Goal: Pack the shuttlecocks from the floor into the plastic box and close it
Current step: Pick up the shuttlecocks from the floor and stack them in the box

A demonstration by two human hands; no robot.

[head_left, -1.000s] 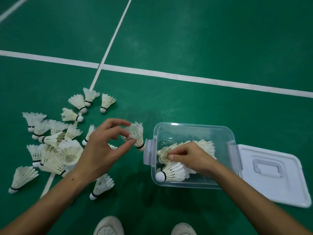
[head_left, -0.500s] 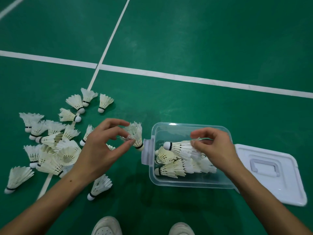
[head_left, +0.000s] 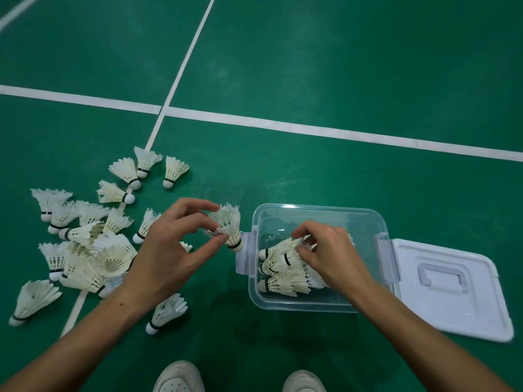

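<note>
A clear plastic box (head_left: 317, 212) stands open on the green floor, with several white shuttlecocks (head_left: 283, 282) lying inside. My right hand (head_left: 331, 253) is down in the box and pinches the feathers of a shuttlecock (head_left: 278, 248) on top of that pile. My left hand (head_left: 172, 250) hovers just left of the box and pinches another shuttlecock (head_left: 230, 226) by its feathers, cork end pointing down. Several more shuttlecocks (head_left: 93, 247) lie scattered on the floor to the left. The box's white lid (head_left: 452, 295) lies flat on the floor against the box's right side.
White court lines (head_left: 283, 125) cross the floor beyond the box, and one runs under the scattered pile. My two white shoes (head_left: 181, 377) show at the bottom edge, close below the box.
My right hand has lowered a shuttlecock from above the box onto the pile inside. My left hand has kept its shuttlecock beside the box, nearly still.
</note>
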